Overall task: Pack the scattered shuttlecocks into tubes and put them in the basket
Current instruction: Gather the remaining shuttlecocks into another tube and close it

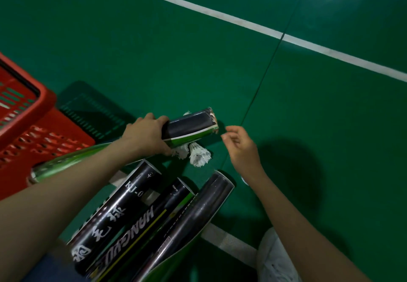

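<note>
Gripping the dark tube (pixel 190 127) round its near end, the left hand (pixel 145 134) holds it almost level, mouth toward the right hand (pixel 241 147). The right hand hangs just beside that mouth, fingers loosely curled, with nothing visible in them. Two white shuttlecocks (pixel 199 155) lie on the green floor (pixel 154 50) directly under the tube. The red basket (pixel 47 98) stands to the left, near the left forearm. Three spare tubes (pixel 141 222) lie side by side near the person, and a green tube (pixel 66 164) lies under the left forearm. Open floor extends ahead to the white line (pixel 242 22).
</note>
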